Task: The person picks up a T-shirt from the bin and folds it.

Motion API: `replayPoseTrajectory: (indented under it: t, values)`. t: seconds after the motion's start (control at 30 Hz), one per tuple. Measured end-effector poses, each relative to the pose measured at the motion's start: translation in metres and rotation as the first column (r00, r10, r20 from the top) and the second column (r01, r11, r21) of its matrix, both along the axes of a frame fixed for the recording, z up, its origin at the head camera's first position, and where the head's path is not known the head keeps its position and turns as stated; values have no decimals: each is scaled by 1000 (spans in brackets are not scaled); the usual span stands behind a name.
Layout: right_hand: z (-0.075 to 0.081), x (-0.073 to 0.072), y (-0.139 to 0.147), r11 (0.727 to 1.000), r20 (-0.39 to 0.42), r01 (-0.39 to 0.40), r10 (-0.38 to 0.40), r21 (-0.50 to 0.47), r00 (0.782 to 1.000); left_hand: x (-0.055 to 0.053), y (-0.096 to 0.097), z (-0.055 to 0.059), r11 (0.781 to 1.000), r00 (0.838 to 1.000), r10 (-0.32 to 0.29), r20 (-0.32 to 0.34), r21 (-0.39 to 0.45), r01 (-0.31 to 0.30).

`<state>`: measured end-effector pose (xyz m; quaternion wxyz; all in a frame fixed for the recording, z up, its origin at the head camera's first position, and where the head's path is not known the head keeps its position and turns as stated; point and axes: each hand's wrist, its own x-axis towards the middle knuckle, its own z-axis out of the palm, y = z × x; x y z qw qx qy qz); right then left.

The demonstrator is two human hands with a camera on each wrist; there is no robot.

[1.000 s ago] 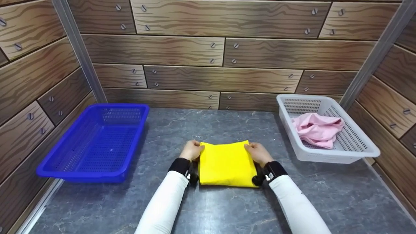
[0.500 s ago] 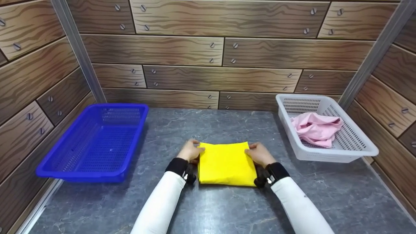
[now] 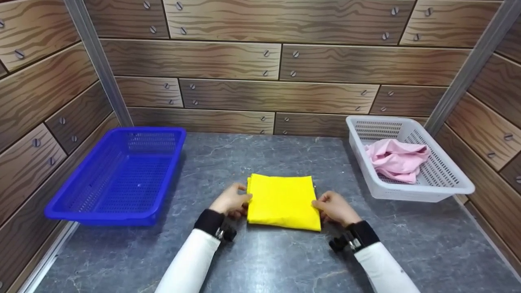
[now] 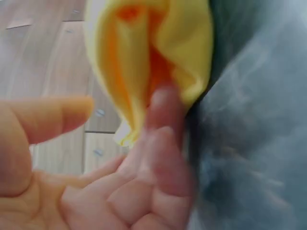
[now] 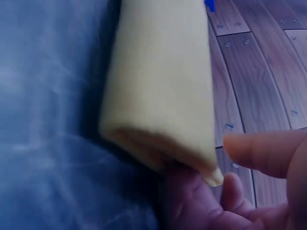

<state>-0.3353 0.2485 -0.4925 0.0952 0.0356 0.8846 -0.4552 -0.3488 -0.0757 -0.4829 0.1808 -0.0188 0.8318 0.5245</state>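
Observation:
A yellow cloth point(image 3: 283, 201), folded into a thick near-square, lies on the grey tabletop in the middle of the head view. My left hand point(image 3: 233, 201) is at its left side. The left wrist view shows the left fingers point(image 4: 165, 143) reaching in at the loose folds, with the thumb held apart from the cloth. At the opposite side is my right hand point(image 3: 336, 207). Its fingers point(image 5: 189, 196) reach to the underside of the folded edge, and its thumb stands off in the right wrist view. The fingertips under the cloth are hidden.
A blue plastic basket point(image 3: 99, 219) stands at the left by the wall. At the right is a white basket point(image 3: 423, 191) with a crumpled pink cloth point(image 3: 399, 159) in it. Wood-patterned walls point(image 3: 281, 95) enclose the tabletop at the back and sides.
Both hands have let go of the yellow cloth's far corners and moved outward and nearer along its sides. The cloth stays folded in about the same place.

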Motion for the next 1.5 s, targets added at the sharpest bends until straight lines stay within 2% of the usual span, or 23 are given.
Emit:
replayPoseTrajectory:
  t: [0.07,0.1,0.2,0.33,0.4,0.5,0.63,0.73,0.8,0.87,0.9,0.93,1.0,1.03,1.07,1.1,1.13,1.2,1.27,1.33,1.43,1.5]
  values:
    - [4,9,3,1000,-2,-31,31,-3,1000,12,-5,1,998,998,-69,-5,11,69]
    - [6,13,4,999,-5,-47,47,4,999,16,-7,1,995,994,-102,-27,10,102]
    - [10,20,4,995,-14,-93,93,27,996,25,-8,2,987,978,-157,-136,-5,158]
    - [8,24,3,985,-28,-158,160,71,987,28,-5,0,986,952,-161,-258,-9,164]
    - [7,24,2,979,-53,-181,187,99,981,29,-4,-1,985,941,-172,-291,-30,171]
    - [6,25,1,968,-83,-201,215,150,973,30,-3,-4,974,922,-222,-317,-108,198]
    - [5,26,0,949,-98,-246,269,199,958,33,-1,-9,956,919,-257,-299,-221,195]
    - [7,28,-2,936,-113,-258,291,238,950,38,4,-7,936,924,-230,-306,-328,125]
    - [11,33,-7,930,-138,-221,270,294,953,45,10,-2,897,907,-225,-356,-439,50]
    - [15,40,-16,922,-211,-167,251,350,945,54,20,5,847,867,-245,-434,-532,-26]
    - [17,45,-22,918,-252,-147,250,367,935,60,26,8,823,836,-270,-478,-565,-57]
    - [19,50,-29,915,-298,-140,263,378,918,65,32,11,800,802,-307,-512,-596,-74]
    - [20,60,-43,904,-369,-185,335,386,867,77,45,15,761,750,-399,-528,-647,-51]
    - [19,65,-49,892,-382,-233,386,389,840,82,51,16,744,734,-444,-514,-668,-18]
    - [18,70,-55,873,-370,-291,439,391,819,86,56,16,721,729,-485,-483,-693,20]
    - [18,74,-60,851,-336,-350,487,392,806,90,60,16,689,727,-523,-444,-722,55]
    - [16,77,-63,824,-298,-402,531,400,793,93,64,15,655,734,-552,-397,-751,87]
    - [14,80,-67,771,-203,-472,590,427,782,96,68,14,592,744,-582,-327,-798,113]
    - [14,81,-68,732,-128,-505,616,458,777,97,70,13,532,768,-588,-252,-837,132]
    - [14,81,-69,708,-76,-513,619,486,782,95,71,13,484,786,-588,-189,-861,155]
    - [17,82,-69,697,-17,-500,591,514,806,94,73,13,443,809,-579,-103,-872,206]
    - [20,82,-68,696,21,-485,561,530,828,93,73,13,447,816,-571,-90,-868,217]
